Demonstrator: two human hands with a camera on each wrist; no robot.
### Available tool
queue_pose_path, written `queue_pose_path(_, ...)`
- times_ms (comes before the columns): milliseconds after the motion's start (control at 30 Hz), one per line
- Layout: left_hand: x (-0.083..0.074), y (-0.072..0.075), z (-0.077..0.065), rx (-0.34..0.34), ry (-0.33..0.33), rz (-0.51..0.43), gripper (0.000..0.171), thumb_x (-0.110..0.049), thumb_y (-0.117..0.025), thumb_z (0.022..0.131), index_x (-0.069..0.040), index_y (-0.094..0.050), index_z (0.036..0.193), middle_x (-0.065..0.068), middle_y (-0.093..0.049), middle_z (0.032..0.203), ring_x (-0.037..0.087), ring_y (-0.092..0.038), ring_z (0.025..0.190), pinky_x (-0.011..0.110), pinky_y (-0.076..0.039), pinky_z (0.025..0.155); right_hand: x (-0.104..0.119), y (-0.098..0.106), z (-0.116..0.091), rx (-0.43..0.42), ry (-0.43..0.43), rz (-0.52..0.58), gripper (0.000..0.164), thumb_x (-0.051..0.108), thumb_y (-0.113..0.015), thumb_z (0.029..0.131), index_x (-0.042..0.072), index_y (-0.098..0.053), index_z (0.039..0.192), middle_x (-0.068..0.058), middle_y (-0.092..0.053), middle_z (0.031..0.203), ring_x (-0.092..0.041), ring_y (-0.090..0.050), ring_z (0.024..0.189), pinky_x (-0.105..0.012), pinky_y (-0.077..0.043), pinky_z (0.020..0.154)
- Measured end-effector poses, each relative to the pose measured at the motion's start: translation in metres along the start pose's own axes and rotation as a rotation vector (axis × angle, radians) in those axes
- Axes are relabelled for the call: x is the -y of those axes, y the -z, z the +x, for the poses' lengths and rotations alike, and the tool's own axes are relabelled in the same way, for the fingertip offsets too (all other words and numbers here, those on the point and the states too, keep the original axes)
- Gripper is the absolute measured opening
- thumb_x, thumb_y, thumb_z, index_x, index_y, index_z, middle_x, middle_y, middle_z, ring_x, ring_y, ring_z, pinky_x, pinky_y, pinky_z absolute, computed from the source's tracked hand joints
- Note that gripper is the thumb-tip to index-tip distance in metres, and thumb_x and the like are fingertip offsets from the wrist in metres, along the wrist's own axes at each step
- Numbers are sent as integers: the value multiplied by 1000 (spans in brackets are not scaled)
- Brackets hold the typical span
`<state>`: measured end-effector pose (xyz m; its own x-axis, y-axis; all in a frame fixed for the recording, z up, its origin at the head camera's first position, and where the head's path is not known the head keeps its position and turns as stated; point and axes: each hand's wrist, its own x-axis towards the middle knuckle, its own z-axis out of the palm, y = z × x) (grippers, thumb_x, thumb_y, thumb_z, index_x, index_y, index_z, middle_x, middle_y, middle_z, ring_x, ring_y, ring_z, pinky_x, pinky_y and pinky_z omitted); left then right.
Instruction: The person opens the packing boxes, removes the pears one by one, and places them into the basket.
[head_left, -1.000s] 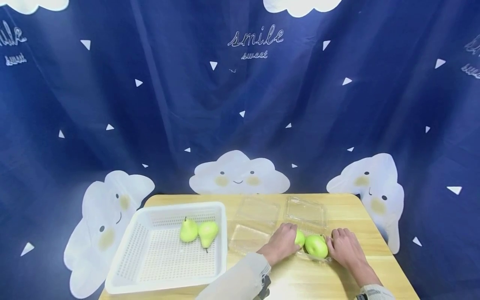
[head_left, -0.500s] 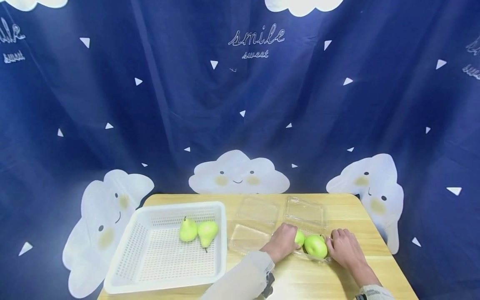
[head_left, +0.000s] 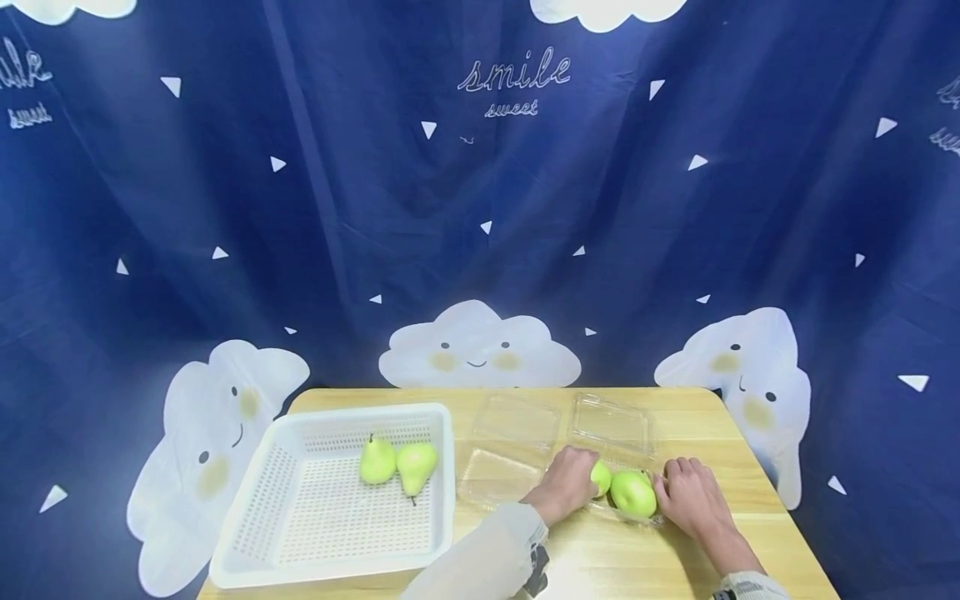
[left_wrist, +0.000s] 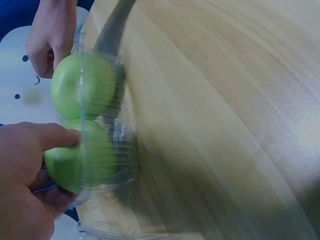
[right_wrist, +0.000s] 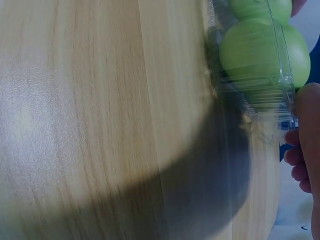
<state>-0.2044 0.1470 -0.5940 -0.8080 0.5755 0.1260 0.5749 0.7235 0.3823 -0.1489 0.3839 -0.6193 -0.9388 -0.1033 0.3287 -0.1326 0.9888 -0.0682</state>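
Observation:
Two green apples sit side by side in a clear plastic clamshell box (left_wrist: pixel 122 132), whose hinged lid (head_left: pixel 611 423) lies open toward the back of the table. My left hand (head_left: pixel 566 483) grips the left apple (head_left: pixel 601 477); in the left wrist view its thumb lies on the fruit, with fingers on the far side. The right apple (head_left: pixel 633 493) touches its neighbour. At the box's right end, my right hand (head_left: pixel 690 496) holds the rim between thumb and curled fingers, seen in the right wrist view. Part of the left apple is hidden behind the left hand.
A second clear box (head_left: pixel 498 479) stands open to the left of my left hand. Farther left is a white perforated basket (head_left: pixel 446 533) holding two green pears (head_left: pixel 397 463). Behind the wooden table (head_left: pixel 600 562) hangs a dark blue curtain (head_left: pixel 480 267) with cloud prints.

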Motion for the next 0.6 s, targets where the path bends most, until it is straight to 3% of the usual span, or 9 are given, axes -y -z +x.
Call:
queue_pose_path(167, -3, 9, 3, -30, -58, -28, 23, 0, -79, 77, -15, -62, 79, -9, -52, 67, 2, -43, 58, 9, -36, 49, 0, 0, 0, 3, 4, 4, 24, 22, -68, 91, -1, -64, 85, -13, -62, 79, -28, -55, 74, -48, -52, 70)
queue_pose_path(300, -3, 12, 5, -43, -50, -85, 20, 1, -80, 78, -13, -67, 84, -8, -57, 70, 1, -42, 57, 8, -35, 47, -1, 0, 0, 12, 3, 6, 25, 23, -67, 92, -2, -64, 86, -13, -63, 80, -29, -57, 76, -50, -53, 71)
queue_pose_path(467, -2, 20, 4, -54, -8, -130, 31, -3, -83, 79, -12, -75, 108, -5, -76, 98, 1, -57, 72, 7, -44, 59, -1, 2, 1, 19, -2, 11, 25, 22, -67, 92, -2, -64, 86, -14, -63, 81, -30, -58, 78, -52, -54, 74)
queue_pose_path(600, -2, 31, 2, -37, 24, -224, 44, -3, -83, 81, -10, -72, 124, 0, -77, 117, 8, -70, 94, 10, -55, 76, -1, 2, 1, 3, 7, 8, 24, 21, -68, 91, -1, -63, 84, -14, -62, 79, -30, -57, 76, -51, -53, 72)
